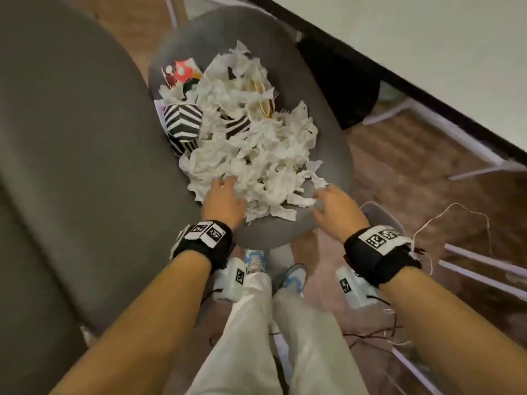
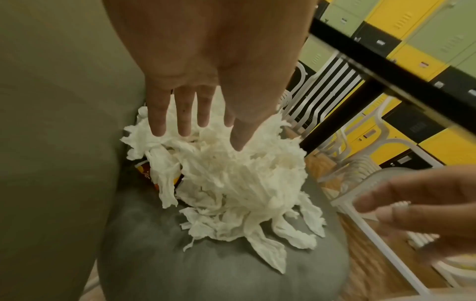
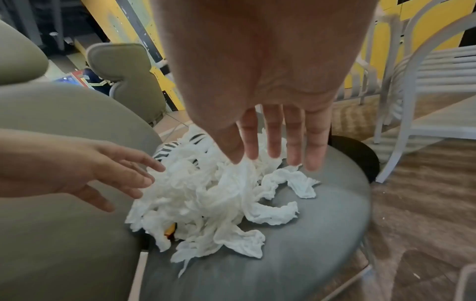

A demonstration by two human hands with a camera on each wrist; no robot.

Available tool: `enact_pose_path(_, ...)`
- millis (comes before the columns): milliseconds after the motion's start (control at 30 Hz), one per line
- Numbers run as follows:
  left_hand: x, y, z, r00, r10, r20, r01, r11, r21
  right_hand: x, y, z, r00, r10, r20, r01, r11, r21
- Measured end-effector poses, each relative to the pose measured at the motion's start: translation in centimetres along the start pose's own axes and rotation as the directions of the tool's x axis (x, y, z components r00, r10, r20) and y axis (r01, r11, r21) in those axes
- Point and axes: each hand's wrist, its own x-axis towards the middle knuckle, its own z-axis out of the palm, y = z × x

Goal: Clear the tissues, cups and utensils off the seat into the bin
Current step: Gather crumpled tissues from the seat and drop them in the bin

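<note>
A heap of crumpled white tissues (image 1: 256, 155) covers the round grey seat (image 1: 328, 155). Black-and-white striped cups (image 1: 182, 121), a red patterned cup (image 1: 182, 71) and pale forks (image 1: 268, 101) lie at the heap's far side. My left hand (image 1: 224, 186) hovers open with spread fingers over the near-left edge of the tissues (image 2: 231, 179). My right hand (image 1: 323, 196) is open at the near-right edge, just above the seat (image 3: 335, 213) and the loose tissues (image 3: 206, 193). A clear plastic bin (image 1: 382, 215) stands on the floor right of the seat, partly hidden by my right wrist.
A large grey sofa cushion (image 1: 71, 166) presses against the seat's left side. A black object (image 1: 350, 92) and a white table edge (image 1: 427, 52) lie beyond. White chair frames (image 1: 484, 269) and cables (image 1: 445, 218) are on the floor at right. My feet (image 1: 273, 269) stand under the seat's near edge.
</note>
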Motion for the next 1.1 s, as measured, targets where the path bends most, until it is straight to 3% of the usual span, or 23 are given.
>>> enact_pose_path(67, 1.8, -0.7, 1.1, 1.000, -0.002, -0.025, 0.002, 1.000, -0.030, 2.4, -0.1, 1.5, 0.998, 0.034, -0.044, -0.033, 0.999, 0.027)
enact_pose_path(233, 4.7, -1.5, 4.9, 1.000, 0.016, -0.004, -0.016, 1.000, 0.005, 7.8, -0.4, 5.9, 0.998, 0.065, 0.010, -0.064, 0.995, -0.076)
enact_pose_path(333, 5.7, -2.1, 6.3, 0.996, 0.032, -0.084, -0.031, 0.999, 0.015, 9.7, -0.2, 7.6, 0.997, 0.070, -0.014, -0.071, 0.985, -0.159)
enact_pose_path(433, 6.0, -2.8, 6.6, 0.982, 0.045, -0.182, -0.064, 0.993, -0.100, 10.6, 0.3, 8.3, 0.997, -0.015, -0.080, 0.001, 0.984, -0.180)
enact_pose_path(533, 5.5, -3.1, 6.2, 0.965, 0.018, -0.260, -0.075, 0.975, -0.208, 10.3, 1.0, 8.1, 0.992, -0.030, -0.119, 0.024, 0.998, -0.054)
enact_pose_path(800, 3.5, -2.9, 5.2, 0.918, -0.052, -0.394, -0.097, 0.932, -0.349, 7.9, 2.7, 5.2, 0.960, 0.120, -0.251, -0.079, 0.983, 0.167)
enact_pose_path(967, 2.5, -2.2, 4.7, 0.903, -0.063, -0.424, -0.150, 0.881, -0.449, 7.1, 3.3, 4.6, 0.875, 0.312, -0.371, -0.137, 0.893, 0.429)
enact_pose_path(1100, 2.3, -2.0, 4.8, 0.881, -0.150, -0.449, -0.115, 0.852, -0.511, 6.6, 3.2, 4.7, 0.869, 0.344, -0.356, -0.099, 0.825, 0.556)
